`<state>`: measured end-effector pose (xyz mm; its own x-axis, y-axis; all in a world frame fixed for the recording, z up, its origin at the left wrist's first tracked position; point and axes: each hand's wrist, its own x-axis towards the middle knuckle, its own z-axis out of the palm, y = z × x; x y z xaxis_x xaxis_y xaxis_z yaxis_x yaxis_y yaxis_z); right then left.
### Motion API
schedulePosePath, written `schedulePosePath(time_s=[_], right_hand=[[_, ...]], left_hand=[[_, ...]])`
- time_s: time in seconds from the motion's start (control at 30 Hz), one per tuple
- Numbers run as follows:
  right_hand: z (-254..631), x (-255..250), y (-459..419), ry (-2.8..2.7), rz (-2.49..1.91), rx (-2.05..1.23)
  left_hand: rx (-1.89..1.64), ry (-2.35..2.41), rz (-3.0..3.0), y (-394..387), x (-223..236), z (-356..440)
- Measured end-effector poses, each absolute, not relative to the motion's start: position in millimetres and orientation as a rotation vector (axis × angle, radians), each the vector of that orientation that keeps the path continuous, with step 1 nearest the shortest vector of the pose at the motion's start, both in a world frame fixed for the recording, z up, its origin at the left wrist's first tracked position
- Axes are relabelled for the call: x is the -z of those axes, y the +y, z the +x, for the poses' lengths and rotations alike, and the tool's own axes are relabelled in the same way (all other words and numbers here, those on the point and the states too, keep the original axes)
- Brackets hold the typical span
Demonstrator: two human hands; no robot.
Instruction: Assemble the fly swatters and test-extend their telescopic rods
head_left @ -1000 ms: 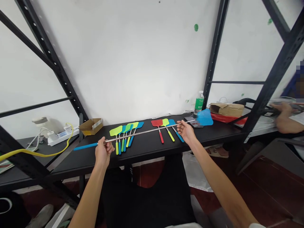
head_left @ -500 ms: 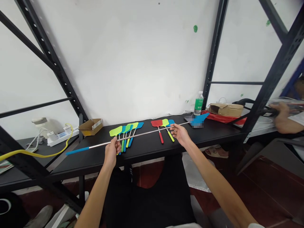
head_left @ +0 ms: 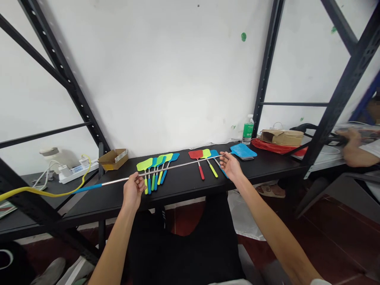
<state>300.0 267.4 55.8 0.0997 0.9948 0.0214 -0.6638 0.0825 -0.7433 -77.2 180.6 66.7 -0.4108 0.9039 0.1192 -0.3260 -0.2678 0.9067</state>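
A long fly swatter (head_left: 184,163) with a blue handle, a thin metal rod and a blue mesh head stretches across in front of me, its head at the right. My left hand (head_left: 134,189) is closed on the rod near the handle. Farther right, my right hand (head_left: 230,165) pinches the rod close to the head. Behind the rod, on the black table (head_left: 184,182), lies a fanned row of several green and blue fly swatters (head_left: 160,161). Right of that row lie a red fly swatter (head_left: 196,154), a yellow-green fly swatter (head_left: 207,153) and a blue fly swatter partly hidden by my right hand.
At the left stand an open cardboard box (head_left: 113,159) and a power strip (head_left: 75,171) with a yellow cable (head_left: 44,193). A water bottle (head_left: 248,130), a phone under the swatter head and another box (head_left: 282,137) are at the right. Black shelf posts flank the table; a co-worker's arm (head_left: 360,152) shows far right.
Both hands have drawn apart slightly, and the held fly swatter has slid left. Its blue head has turned from nearly edge-on to showing its flat mesh face.
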Motion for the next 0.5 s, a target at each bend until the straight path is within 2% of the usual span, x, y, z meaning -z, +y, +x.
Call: schedulePosePath(time_s=[0.5], right_hand=[[322.0,-62.0,269.9,-0.578,-0.616,-1.3]], left_hand=[[-2.042,1.255,0.78,182.4,-62.0,-101.0]])
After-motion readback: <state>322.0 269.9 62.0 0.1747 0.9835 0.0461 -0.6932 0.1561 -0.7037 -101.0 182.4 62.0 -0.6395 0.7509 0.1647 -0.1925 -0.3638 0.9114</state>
